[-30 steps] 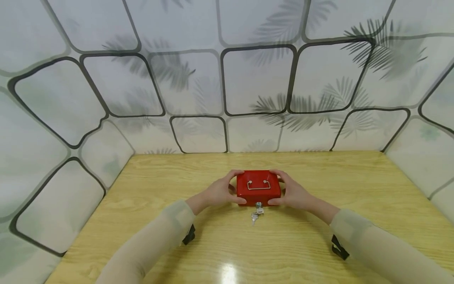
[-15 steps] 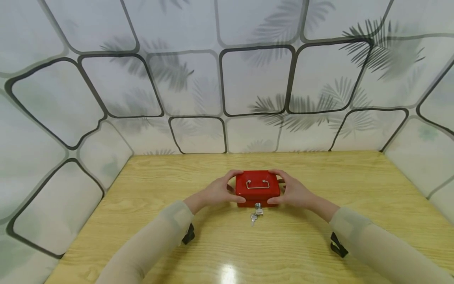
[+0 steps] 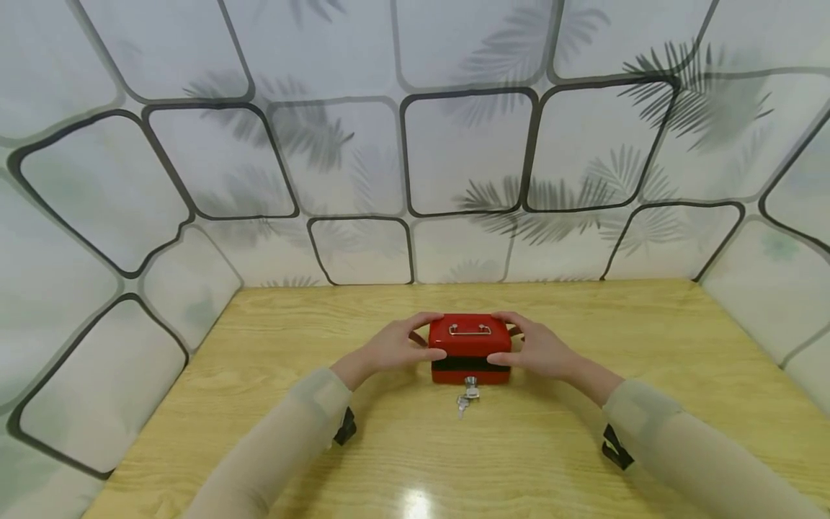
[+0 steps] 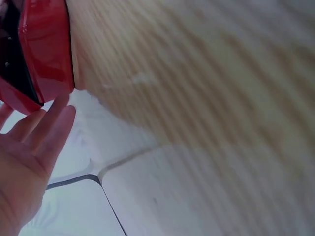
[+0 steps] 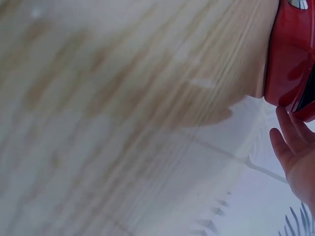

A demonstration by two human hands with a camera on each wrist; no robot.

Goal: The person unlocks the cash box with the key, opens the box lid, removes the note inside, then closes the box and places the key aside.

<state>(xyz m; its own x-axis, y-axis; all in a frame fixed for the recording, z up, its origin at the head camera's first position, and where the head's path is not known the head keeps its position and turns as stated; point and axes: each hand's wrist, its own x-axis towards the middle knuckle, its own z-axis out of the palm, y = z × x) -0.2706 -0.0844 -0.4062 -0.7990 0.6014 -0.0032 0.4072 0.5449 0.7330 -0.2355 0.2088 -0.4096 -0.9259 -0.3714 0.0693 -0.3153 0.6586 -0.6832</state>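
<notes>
A small red metal cash box rests on the table, its lid raised at the front. A dark gap shows between lid and base. On the lid's left side, my left hand grips it, thumb at the front edge and fingers towards the back. My right hand holds the right side the same way. A ring with keys hangs from the lock on the base's front. Each wrist view shows the box's red side, with the left fingers and right fingers at its back corner.
The box stands mid-table on a light wood-grain tabletop. A patterned cloth wall rises behind the table and along both sides. A wire handle lies on the lid.
The lid has come up at the front, and a dark opening now shows above the base. Both thumbs have risen with its front edge. The handle has tilted with the lid.
</notes>
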